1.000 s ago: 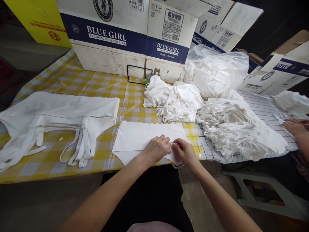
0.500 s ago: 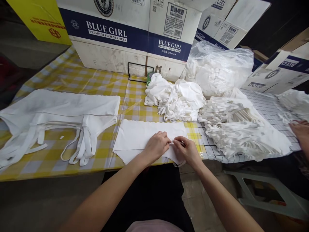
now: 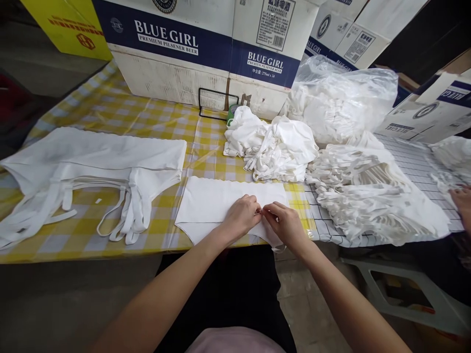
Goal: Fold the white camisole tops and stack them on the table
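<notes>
A white camisole lies flat at the front of the table, its straight hem away from me. My left hand rests on its right half, fingers pinched on the fabric near the strap end. Close against it, my right hand pinches the same spot with thumb and forefinger. The small piece between the fingertips is mostly hidden. A thin strap hangs over the table edge below my right hand. To the left lie other white camisoles, layered flat, with their straps trailing toward the front edge.
Crumpled white garments sit behind my hands, beside a green tape roll and a black wire stand. A stack of white garments and a plastic bag lie right. Cartons stand behind. Another person's hand is far right.
The view has shifted slightly, so the table's contents sit a little higher and further right. My fingertips have drawn closer together at the camisole's strap end; both hands keep their pinch.
</notes>
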### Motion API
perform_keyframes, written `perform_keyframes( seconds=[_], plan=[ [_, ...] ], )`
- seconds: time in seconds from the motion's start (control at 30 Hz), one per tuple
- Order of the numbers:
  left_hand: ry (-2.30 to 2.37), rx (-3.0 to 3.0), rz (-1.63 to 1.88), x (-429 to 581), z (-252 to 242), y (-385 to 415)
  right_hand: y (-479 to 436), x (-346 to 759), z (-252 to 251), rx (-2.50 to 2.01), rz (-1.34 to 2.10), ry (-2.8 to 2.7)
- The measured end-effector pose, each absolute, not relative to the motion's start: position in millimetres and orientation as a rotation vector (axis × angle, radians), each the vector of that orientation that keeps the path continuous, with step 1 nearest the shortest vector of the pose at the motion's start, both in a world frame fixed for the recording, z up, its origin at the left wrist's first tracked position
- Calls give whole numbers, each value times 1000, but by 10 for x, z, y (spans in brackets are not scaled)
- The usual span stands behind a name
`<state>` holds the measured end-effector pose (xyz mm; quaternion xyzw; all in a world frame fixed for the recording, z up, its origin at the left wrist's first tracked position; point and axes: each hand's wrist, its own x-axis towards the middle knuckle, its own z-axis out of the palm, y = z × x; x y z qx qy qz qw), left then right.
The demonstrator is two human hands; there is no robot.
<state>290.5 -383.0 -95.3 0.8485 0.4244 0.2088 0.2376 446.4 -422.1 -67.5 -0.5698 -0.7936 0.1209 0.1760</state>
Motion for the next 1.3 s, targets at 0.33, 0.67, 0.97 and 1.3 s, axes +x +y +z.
perform_keyframes(
  seconds=[0.33, 0.67, 0.97, 1.3],
  plan=[
    [1129, 2229, 635, 2901, -973, -3825, -4228, 4498, -653, -1687, 59, -2534],
    [848, 2100, 509, 2622, -764, -3826, -4716, 4572, -528, -1886, 1182, -1686],
    [813, 2055, 454, 2253, -622, -3853, -5843, 4634, -1008, -1783, 1201, -1048],
    [1157, 2319, 246, 1339, -769, -4294, -5528, 3555, -1535, -1465, 1531, -1088]
  ],
)
